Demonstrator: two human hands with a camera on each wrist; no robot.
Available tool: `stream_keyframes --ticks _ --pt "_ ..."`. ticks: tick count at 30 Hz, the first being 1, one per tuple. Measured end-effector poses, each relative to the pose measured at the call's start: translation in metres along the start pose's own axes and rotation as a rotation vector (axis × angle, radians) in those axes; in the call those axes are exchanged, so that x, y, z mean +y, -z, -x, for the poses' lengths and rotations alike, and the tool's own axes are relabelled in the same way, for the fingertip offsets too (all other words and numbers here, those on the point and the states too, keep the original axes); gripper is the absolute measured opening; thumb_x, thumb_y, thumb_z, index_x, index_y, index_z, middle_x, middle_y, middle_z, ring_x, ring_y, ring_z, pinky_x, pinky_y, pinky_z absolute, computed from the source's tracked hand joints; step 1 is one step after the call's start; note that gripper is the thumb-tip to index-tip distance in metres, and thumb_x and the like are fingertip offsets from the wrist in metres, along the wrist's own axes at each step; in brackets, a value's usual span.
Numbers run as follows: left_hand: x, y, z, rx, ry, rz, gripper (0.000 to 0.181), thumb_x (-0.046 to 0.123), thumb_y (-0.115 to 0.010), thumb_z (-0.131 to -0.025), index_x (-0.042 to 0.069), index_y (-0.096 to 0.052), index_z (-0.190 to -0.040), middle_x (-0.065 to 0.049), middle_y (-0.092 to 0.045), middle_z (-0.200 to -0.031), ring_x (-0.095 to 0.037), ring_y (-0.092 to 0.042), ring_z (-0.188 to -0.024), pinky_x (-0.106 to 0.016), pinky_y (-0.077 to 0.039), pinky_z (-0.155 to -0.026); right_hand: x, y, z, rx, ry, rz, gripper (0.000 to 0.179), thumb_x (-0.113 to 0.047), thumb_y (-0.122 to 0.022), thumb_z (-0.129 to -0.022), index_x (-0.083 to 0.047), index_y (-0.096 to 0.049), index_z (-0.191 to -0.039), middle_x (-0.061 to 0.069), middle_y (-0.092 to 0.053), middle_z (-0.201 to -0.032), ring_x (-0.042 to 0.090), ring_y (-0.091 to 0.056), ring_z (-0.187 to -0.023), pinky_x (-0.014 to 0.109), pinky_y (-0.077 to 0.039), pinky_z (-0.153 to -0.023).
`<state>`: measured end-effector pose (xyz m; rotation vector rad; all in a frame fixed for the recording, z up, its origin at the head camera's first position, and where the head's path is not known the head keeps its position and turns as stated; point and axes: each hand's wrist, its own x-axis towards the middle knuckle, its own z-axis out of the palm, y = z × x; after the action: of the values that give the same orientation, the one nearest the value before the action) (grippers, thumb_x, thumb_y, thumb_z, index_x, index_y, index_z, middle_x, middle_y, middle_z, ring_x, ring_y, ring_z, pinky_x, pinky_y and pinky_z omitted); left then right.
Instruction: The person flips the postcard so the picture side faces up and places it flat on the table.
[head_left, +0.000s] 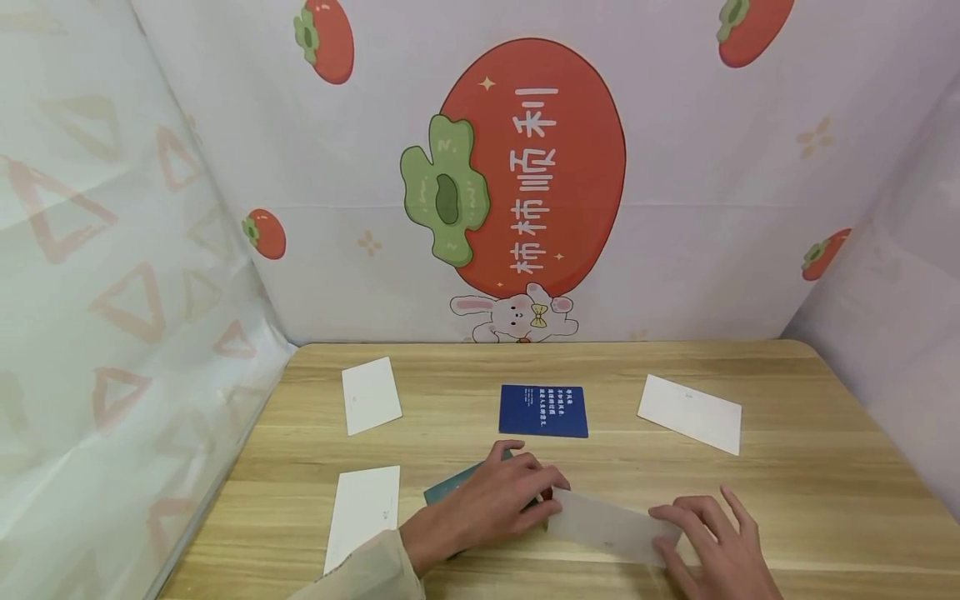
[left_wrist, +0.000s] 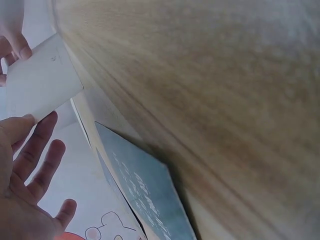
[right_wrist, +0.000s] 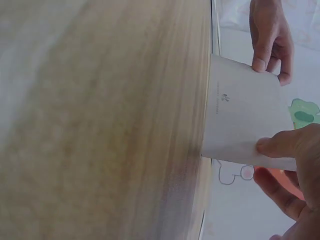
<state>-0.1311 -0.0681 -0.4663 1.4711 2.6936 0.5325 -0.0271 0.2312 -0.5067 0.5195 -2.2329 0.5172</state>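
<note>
A white card (head_left: 603,527) is held up off the table between both hands, its small printed mark showing in the right wrist view. My left hand (head_left: 504,498) pinches its left edge between thumb and fingers. At the other end, my right hand (head_left: 716,542) pinches the card with thumb and forefinger, its other fingers spread. Beneath the left hand lies a teal card (head_left: 450,485), partly hidden in the head view; the left wrist view shows white writing on that teal card (left_wrist: 145,185).
A dark blue card (head_left: 543,411) with white writing lies at the back middle of the wooden table (head_left: 450,362). White cards lie at the back left (head_left: 371,396), front left (head_left: 363,512) and back right (head_left: 690,414). Printed cloth (head_left: 337,167) hangs behind.
</note>
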Motion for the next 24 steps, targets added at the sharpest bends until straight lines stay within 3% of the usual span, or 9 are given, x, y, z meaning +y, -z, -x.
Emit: stream_keyframes --ticks 7,17,24 --pt "0.003 0.002 0.000 0.034 -0.048 -0.026 0.021 0.037 -0.057 -0.115 0.032 -0.075 -0.124 0.021 -0.079 -0.118 0.002 -0.068 -0.114 -0.053 -0.042 -0.123 -0.001 0.003 0.000 0.023 0.024 -0.028 0.051 -0.052 -0.041 -0.117 -0.017 -0.071 -0.096 -0.004 -0.065 -0.096 0.004 -0.055 -0.098 0.033 -0.013 -0.136" --pt "0.003 -0.001 0.004 0.037 -0.094 -0.063 0.026 0.043 -0.055 -0.115 0.036 -0.080 -0.122 0.027 -0.079 -0.113 0.003 -0.065 -0.117 -0.053 -0.042 -0.123 0.003 -0.001 0.008 0.027 0.051 -0.031 0.047 -0.048 -0.035 -0.118 -0.025 -0.060 -0.086 -0.012 -0.065 -0.093 -0.001 -0.057 -0.090 0.036 -0.012 -0.134" --pt "0.005 -0.004 0.007 0.019 -0.111 -0.121 0.028 0.044 -0.052 -0.116 0.038 -0.078 -0.126 0.026 -0.078 -0.119 -0.001 -0.064 -0.121 -0.053 -0.043 -0.122 0.003 0.002 0.012 -0.052 0.017 -0.006 0.049 -0.051 -0.027 -0.116 -0.028 -0.057 -0.085 -0.014 -0.066 -0.097 -0.003 -0.059 -0.091 0.044 -0.008 -0.134"
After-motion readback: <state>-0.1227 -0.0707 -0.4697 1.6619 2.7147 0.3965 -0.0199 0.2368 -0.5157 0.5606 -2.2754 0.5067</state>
